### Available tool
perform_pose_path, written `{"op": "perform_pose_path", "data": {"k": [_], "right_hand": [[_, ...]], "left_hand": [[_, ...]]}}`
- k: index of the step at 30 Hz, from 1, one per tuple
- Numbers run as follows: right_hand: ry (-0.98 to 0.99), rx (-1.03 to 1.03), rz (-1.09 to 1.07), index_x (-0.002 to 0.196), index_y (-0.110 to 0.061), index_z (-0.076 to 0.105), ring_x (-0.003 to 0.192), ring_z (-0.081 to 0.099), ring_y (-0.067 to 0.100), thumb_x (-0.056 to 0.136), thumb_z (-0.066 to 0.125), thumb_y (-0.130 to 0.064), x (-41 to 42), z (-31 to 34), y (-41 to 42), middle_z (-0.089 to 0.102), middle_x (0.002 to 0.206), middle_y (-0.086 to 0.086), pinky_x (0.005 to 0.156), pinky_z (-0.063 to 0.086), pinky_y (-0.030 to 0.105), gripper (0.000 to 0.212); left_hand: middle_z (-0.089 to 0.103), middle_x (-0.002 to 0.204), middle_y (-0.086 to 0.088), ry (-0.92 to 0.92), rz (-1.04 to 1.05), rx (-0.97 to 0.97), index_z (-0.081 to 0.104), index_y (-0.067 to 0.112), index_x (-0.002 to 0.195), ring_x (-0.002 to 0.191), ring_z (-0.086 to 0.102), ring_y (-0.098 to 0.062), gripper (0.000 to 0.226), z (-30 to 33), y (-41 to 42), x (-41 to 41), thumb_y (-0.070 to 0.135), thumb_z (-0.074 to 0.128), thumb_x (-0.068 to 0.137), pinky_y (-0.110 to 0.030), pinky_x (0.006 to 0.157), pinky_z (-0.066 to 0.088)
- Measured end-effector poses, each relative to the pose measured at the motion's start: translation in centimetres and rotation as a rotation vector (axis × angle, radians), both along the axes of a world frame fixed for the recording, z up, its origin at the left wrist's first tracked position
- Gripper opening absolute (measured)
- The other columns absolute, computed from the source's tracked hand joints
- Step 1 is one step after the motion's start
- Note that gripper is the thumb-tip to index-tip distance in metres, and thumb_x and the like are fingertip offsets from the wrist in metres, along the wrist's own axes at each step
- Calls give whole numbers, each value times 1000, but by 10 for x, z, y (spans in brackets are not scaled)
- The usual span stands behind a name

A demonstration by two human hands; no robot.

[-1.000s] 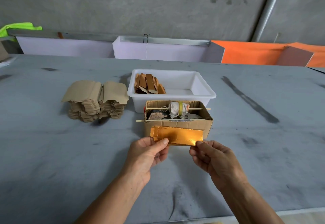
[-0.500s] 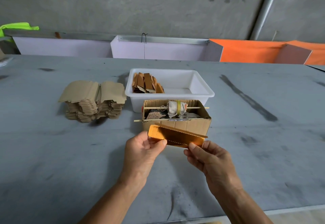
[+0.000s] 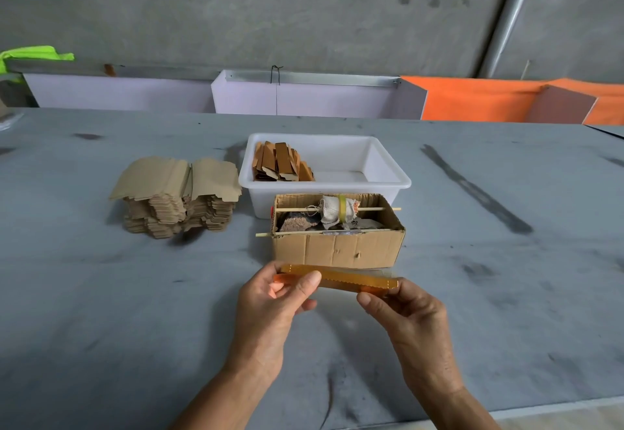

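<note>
While you are folding the gold card blank (image 3: pixel 351 280), things are standing like this:
Hands: your left hand (image 3: pixel 270 308) and right hand (image 3: pixel 408 314) are pinching its two ends just above the tabletop (image 3: pixel 101 311), in front of the cardboard box (image 3: pixel 337 250).
Progress: it is looking nearly closed into a narrow strip. A thick stack of flat blanks (image 3: pixel 175 193) is waiting, and a few folded pieces (image 3: pixel 280 166) are lying in the white tub (image 3: pixel 388 173).
Material: glossy foil-faced card is showing a scalloped edge.

hands (image 3: pixel 270 308) (image 3: pixel 410 320) 2 | gold card (image 3: pixel 351 280) 1 | tub (image 3: pixel 400 179) 1 | box (image 3: pixel 337 250) 1

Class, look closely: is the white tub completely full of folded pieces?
No, the folded pieces stand only at the left end of the white tub.
</note>
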State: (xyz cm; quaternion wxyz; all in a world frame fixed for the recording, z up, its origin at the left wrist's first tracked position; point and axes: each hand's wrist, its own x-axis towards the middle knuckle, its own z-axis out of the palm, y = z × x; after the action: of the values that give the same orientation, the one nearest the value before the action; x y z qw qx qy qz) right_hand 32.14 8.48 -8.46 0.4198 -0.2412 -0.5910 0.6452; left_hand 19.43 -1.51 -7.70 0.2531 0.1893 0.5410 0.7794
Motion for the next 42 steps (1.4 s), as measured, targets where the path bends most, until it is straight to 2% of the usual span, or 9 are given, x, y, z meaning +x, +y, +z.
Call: {"op": "perform_pose_path", "data": {"k": [4,9,12,15,18,24,27,35,42], "right_hand": [[-7,-50,35,74,-3,73,64,63,11,62,76,-9,3,-3,-1,70,70,12,61,51,16,13],[-14,-87,50,74,-7,73,70,67,19,62,75,-25,4,-5,-2,70,75,17,65,54,22,21],[46,-126,73,75,-6,71,73,70,22,64,73,-18,2,-6,-3,71,77,14,64,54,23,17],[35,-78,73,80,3,68,73,69,18,67,72,-14,2,-6,-2,72,79,18,66,53,21,22],[22,-44,78,83,6,68,75,69,19,68,71,-12,4,-6,0,72,80,18,67,53,20,23],[20,-33,98,86,0,72,81,71,22,69,71,-6,6,-12,1,73,84,17,69,53,20,18],[7,-68,94,89,1,70,81,71,21,67,72,-9,7,-14,2,74,84,15,69,53,19,24],[9,-162,118,110,-13,69,87,70,20,65,73,-16,8,-12,1,73,103,3,72,55,21,46],[34,-250,129,107,-21,72,96,68,27,68,73,-21,4,-16,-4,70,110,7,78,58,35,39]], "left_hand": [[65,66,-2,81,-28,33,62,9,74,62,60,-11,30,-2,-2,-1,12,86,56,-19,63,52],[64,64,0,71,-20,48,59,8,73,63,59,-12,21,-7,-2,-3,12,73,59,-19,65,51],[65,71,-7,-11,-53,55,59,12,71,69,64,-17,18,-4,-4,-3,12,73,60,-29,60,55],[68,77,-9,-143,-77,51,56,14,74,71,69,-23,36,2,-3,-6,23,84,54,-31,51,53],[71,75,-7,-271,-80,-30,55,13,81,62,70,-28,34,9,0,-15,36,70,61,-30,46,52],[68,72,-16,-383,-230,-144,66,6,61,59,67,-25,3,10,-2,-24,6,68,64,-30,51,57],[67,67,-15,-373,-250,-187,64,4,58,58,66,-21,19,7,-4,-26,-6,62,74,-29,52,57],[63,62,-14,-243,-366,-292,56,1,66,47,60,-17,22,7,-6,-25,-15,53,81,-22,42,49],[62,76,-21,-217,-430,-361,58,9,65,62,59,-27,14,6,-2,-23,8,70,73,-24,44,49]]}}
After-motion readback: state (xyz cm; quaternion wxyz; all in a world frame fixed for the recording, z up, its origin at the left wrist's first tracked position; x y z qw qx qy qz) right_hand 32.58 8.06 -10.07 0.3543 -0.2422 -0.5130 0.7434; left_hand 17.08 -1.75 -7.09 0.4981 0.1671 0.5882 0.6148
